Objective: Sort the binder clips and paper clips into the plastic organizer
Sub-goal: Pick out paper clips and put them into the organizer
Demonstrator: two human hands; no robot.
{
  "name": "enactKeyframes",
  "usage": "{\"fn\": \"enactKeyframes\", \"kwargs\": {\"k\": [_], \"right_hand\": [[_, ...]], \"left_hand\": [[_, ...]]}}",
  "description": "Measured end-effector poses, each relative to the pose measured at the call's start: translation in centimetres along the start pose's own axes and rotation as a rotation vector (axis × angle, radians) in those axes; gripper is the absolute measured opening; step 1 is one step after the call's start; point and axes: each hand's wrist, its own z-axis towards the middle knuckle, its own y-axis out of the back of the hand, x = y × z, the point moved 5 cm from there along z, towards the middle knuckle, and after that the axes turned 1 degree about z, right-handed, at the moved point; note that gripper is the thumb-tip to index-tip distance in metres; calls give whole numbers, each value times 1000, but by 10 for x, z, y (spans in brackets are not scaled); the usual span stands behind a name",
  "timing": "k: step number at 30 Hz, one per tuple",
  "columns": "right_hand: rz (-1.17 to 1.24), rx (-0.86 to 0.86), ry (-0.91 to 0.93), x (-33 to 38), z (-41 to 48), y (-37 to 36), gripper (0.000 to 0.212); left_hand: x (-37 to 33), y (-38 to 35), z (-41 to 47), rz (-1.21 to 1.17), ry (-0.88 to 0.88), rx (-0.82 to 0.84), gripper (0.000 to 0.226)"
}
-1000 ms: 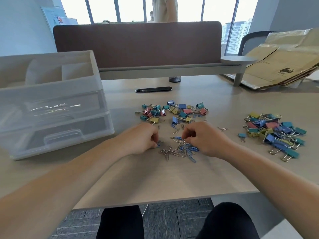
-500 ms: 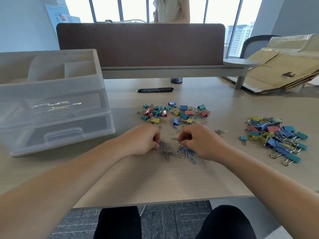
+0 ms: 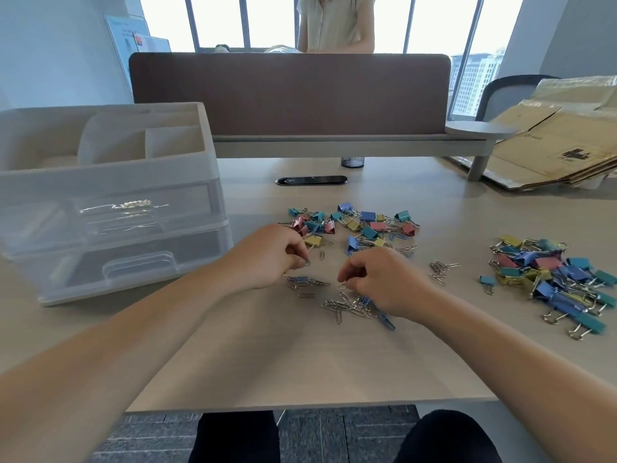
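Note:
A heap of silver and blue paper clips (image 3: 347, 307) lies on the desk in front of me. My left hand (image 3: 267, 255) is curled just left of it and pinches paper clips at its fingertips. My right hand (image 3: 380, 279) is curled over the heap's right part and pinches paper clips too. Behind the hands lies a spread of small coloured binder clips (image 3: 354, 223). A pile of larger binder clips (image 3: 551, 275) sits at the right. The translucent plastic organizer (image 3: 110, 202), with open top compartments and two closed drawers, stands at the left.
A few loose paper clips (image 3: 440, 269) lie between the two binder clip groups. A brown divider panel (image 3: 290, 91) runs along the desk's back, with a black cable slot (image 3: 310, 180) before it. Flattened cardboard (image 3: 561, 145) lies at the back right. A person stands beyond the divider.
The two hands have drawn slightly apart over the paper clips, the left lifting a little with clips pinched. The camera has tilted upward.

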Motion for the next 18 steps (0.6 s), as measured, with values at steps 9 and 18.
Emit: {"fn": "enactKeyframes", "kwargs": {"k": [9,18], "right_hand": [[-80,86,67,27,12,-16,30],[-186,70,72,36,57,-31,11]], "left_hand": [[16,4,-5,-5,39,16,15],[31,4,-2,-18,75,2,6]]}}
